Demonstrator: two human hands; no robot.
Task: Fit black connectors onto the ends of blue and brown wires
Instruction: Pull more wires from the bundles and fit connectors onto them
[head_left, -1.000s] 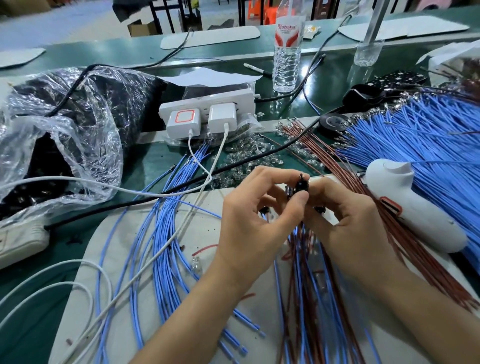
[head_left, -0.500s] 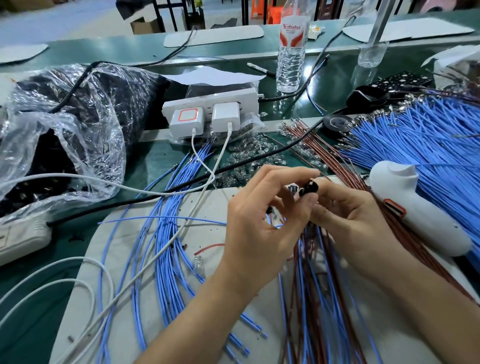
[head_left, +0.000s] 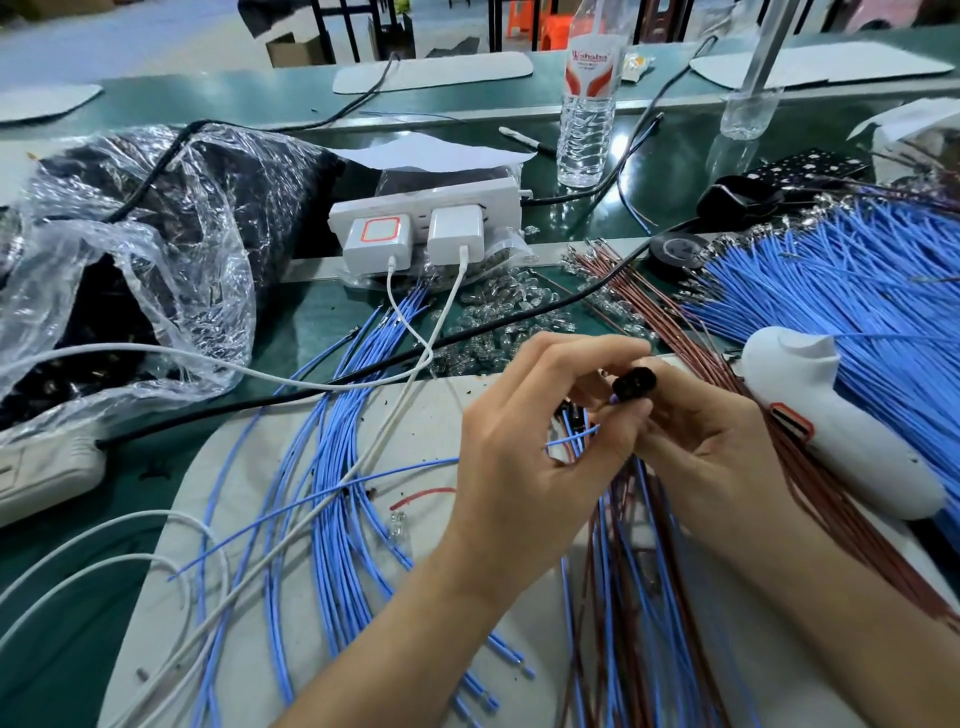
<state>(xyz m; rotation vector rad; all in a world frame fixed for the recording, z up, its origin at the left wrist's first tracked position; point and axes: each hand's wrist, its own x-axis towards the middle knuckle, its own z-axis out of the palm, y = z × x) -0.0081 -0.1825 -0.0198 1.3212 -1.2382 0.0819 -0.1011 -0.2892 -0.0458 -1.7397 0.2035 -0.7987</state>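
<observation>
Head view: left hand and right hand together pinch the black connector.

A workshop is indicated by wires heaped right of a power strip on a bench, a bag left of it

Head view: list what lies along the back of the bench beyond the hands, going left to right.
Clear plastic bag → white power strip → water bottle → black tape roll → heap of blue wires.
</observation>
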